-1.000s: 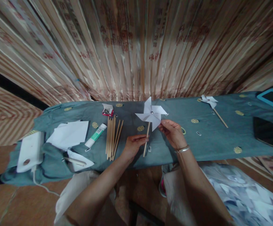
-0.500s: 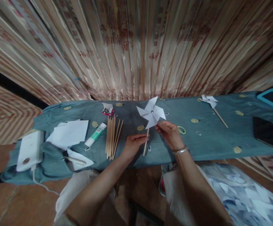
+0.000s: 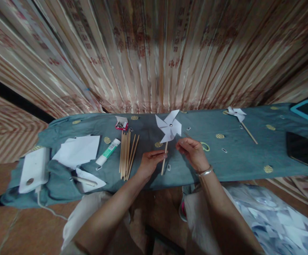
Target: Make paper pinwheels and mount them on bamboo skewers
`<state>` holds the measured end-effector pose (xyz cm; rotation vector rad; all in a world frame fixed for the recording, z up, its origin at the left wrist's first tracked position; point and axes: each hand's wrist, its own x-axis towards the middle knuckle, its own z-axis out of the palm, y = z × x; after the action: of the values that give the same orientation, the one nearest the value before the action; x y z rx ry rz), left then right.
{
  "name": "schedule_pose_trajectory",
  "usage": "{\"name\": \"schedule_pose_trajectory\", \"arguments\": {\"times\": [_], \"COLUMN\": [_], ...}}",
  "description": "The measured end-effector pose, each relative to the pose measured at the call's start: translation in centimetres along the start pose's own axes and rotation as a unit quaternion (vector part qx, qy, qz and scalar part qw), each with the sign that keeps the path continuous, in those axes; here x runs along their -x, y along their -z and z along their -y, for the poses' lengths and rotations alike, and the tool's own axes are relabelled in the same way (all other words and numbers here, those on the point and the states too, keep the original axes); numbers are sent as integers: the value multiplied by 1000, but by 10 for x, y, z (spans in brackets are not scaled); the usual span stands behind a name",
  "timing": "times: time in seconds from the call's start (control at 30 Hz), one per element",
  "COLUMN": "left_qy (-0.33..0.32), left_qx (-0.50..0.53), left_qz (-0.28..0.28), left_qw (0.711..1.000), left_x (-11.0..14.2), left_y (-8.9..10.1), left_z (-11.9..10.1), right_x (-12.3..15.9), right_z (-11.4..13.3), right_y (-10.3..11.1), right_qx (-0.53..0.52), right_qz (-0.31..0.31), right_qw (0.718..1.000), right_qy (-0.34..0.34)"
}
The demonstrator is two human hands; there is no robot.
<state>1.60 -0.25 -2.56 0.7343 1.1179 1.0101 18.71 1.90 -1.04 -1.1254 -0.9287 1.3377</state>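
Observation:
A white paper pinwheel [image 3: 173,128] with a shiny pin at its centre stands upright on a wooden stick over the middle of the table. My left hand [image 3: 150,163] pinches the stick partway down between thumb and fingers. Just right of the stick, below the paper blades, is my right hand [image 3: 192,151], its fingers curled together and apart from the paper, with nothing visible in them. Behind this hand lie scissors [image 3: 205,146] with a yellow-green handle, partly hidden.
Left of my hands lie several wooden sticks [image 3: 127,156], a glue stick [image 3: 108,152], a red box of pins [image 3: 121,124] and white paper sheets [image 3: 79,150]. A white power bank [image 3: 34,170] sits far left. Rightward are another pinwheel [image 3: 237,114] and a dark phone [image 3: 300,148].
The pinwheel's blades have turned slightly. My right fingers, which were at a blade's edge, are now apart from the paper. My left hand keeps its hold on the stick.

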Motion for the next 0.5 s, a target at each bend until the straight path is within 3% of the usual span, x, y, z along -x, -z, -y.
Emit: {"name": "schedule_pose_trajectory", "arguments": {"times": [0.23,0.5], "left_qy": [25,40], "left_qx": [-16,-9], "left_qz": [32,45], "left_qw": [999,998], "left_x": [3,3], "left_y": [0,-2], "left_z": [-1,0], "right_x": [-18,-18], "right_z": [0,-4], "right_y": [31,25], "right_qx": [-23,17], "right_qz": [-173,-125], "right_qw": [980,991], "right_qy": [95,52]}}
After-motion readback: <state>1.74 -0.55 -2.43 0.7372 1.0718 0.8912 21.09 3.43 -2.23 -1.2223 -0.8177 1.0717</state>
